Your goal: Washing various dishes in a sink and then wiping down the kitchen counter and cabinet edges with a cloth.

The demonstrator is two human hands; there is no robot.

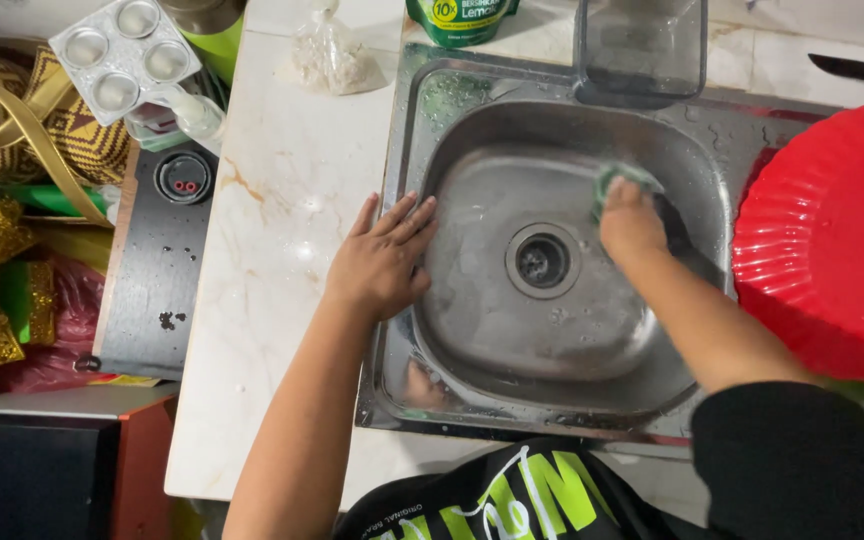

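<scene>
Sink basin (512, 330) mid-scrub: right hand (630, 222) grips green sponge (620, 180) against back wall; left hand (384, 262) splayed flat on rim. Next stroke likely needs pressure toward drain (542, 260).

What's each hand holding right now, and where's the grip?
Right hand presses a green sponge against the sink basin; the grip covers its near part, only the far edge shows. Left hand holds nothing, lying flat on the sink's left rim.

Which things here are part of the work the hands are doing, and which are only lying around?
In use:
- right hand pressing a green sponge inside the steel sink
- left hand flat on the sink's left rim

Lying about:
- red plate
- clear container
- green soap pouch
- knotted plastic bag
- knife
</scene>
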